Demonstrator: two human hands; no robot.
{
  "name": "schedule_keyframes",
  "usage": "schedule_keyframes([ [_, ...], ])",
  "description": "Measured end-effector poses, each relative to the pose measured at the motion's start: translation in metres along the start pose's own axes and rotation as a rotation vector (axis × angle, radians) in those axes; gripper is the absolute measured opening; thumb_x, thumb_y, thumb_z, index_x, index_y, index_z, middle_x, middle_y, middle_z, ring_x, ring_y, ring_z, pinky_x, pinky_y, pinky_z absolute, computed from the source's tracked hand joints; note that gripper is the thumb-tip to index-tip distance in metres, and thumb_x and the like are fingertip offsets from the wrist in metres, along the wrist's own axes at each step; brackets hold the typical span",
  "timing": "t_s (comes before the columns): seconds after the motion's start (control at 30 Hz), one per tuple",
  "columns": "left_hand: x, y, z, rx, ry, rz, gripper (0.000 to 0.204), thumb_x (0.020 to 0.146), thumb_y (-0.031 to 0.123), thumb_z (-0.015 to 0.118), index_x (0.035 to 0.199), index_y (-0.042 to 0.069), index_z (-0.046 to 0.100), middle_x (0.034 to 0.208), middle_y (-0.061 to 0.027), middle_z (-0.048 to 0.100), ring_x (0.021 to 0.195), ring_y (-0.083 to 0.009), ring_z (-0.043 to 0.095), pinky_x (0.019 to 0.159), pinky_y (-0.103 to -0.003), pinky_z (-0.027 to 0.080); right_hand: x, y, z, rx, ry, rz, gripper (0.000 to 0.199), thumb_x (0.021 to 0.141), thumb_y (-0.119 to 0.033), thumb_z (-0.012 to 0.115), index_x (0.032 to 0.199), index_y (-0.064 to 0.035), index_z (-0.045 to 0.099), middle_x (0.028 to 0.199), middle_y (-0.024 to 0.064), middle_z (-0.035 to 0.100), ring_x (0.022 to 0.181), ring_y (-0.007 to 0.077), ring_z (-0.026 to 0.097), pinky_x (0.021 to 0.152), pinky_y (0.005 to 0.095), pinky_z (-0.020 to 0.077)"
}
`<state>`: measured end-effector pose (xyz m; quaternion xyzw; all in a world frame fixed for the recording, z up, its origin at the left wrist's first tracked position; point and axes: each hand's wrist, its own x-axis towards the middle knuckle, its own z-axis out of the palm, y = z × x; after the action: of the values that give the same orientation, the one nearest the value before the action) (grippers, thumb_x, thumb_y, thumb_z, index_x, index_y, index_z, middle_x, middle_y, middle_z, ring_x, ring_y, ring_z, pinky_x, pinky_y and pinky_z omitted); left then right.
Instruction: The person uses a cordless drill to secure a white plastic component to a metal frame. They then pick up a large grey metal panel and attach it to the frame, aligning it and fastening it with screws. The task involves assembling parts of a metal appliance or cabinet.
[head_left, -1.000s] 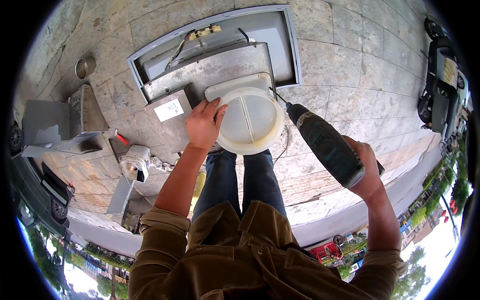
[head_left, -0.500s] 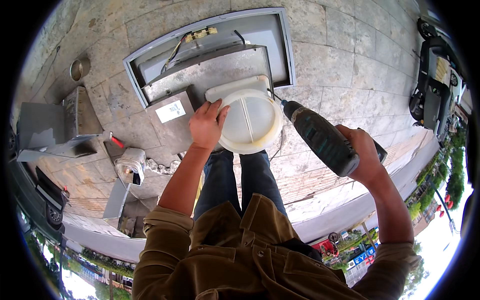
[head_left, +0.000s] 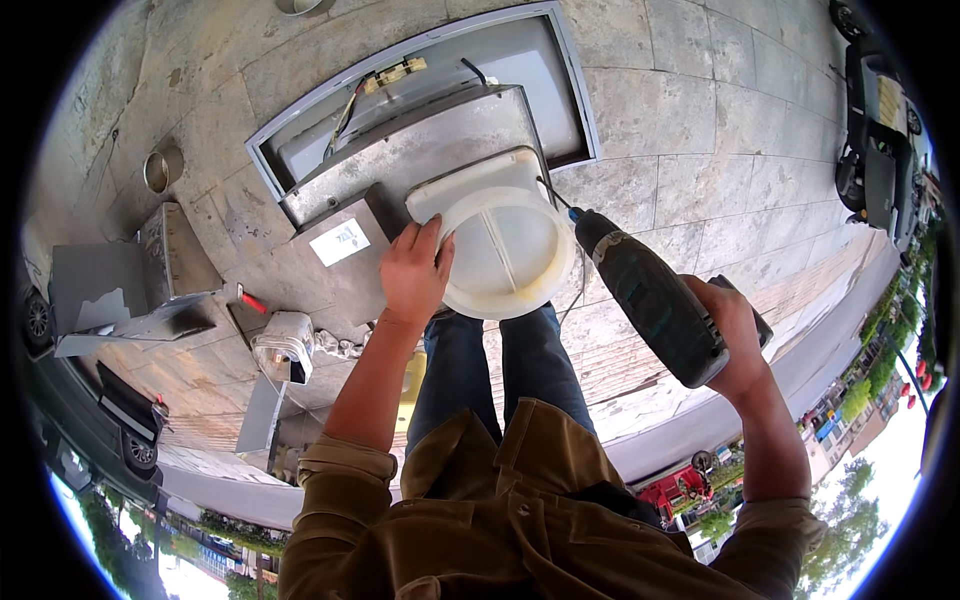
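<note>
My left hand [head_left: 410, 270] is closed on the left rim of a white round plastic duct collar [head_left: 455, 285], which has a bar across its opening and a square flange behind. The collar sits on the near side of a metal range hood body [head_left: 430, 140]. In my right hand [head_left: 735, 340] is a dark cordless drill [head_left: 645, 285], gripped by its handle. Its long thin bit points up and left to the flange's right corner. Whether the tip touches a screw there is too small to tell.
The hood's grey tray-like frame [head_left: 575, 70] lies on the paving with loose wires inside. To the left are a bent metal casing [head_left: 130, 280], a metal ring [head_left: 162, 170], a red-handled tool [head_left: 252, 300] and a white bucket [head_left: 285, 345]. A parked scooter [head_left: 870, 150] stands far right.
My view has shifted slightly. The drill keeps its bit at the flange corner while its body tilts somewhat more steeply. My left hand keeps its grip on the collar.
</note>
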<state>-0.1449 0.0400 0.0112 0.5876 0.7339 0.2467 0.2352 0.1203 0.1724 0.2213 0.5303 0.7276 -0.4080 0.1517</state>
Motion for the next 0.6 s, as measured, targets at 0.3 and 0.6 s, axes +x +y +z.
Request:
schedule_keyframes([
  [0.3,-0.01,0.0,0.001,0.003,-0.067,-0.02,0.025,0.079,0.009,0.066,0.102,0.001,0.062,0.076,-0.0138,0.058,0.064,-0.0303,0.057,0.055,-0.037,0.046,-0.016,0.029,0.011,-0.07,0.01,-0.086,0.031,0.062,-0.013,0.066,0.089,-0.005,0.055,0.065,0.0111,0.055,0.063,0.0304,0.06,0.058,0.0378,0.047],
  [0.6,-0.006,0.002,0.004,-0.008,-0.111,0.032,0.022,0.083,0.008,0.063,0.104,0.0,0.062,0.076,-0.0126,0.058,0.058,-0.0231,0.051,0.05,-0.032,0.042,-0.026,0.051,0.013,-0.042,0.026,-0.087,0.033,0.062,-0.015,0.066,0.089,-0.0033,0.052,0.065,0.0103,0.054,0.06,0.0284,0.059,0.058,0.0363,0.0471],
])
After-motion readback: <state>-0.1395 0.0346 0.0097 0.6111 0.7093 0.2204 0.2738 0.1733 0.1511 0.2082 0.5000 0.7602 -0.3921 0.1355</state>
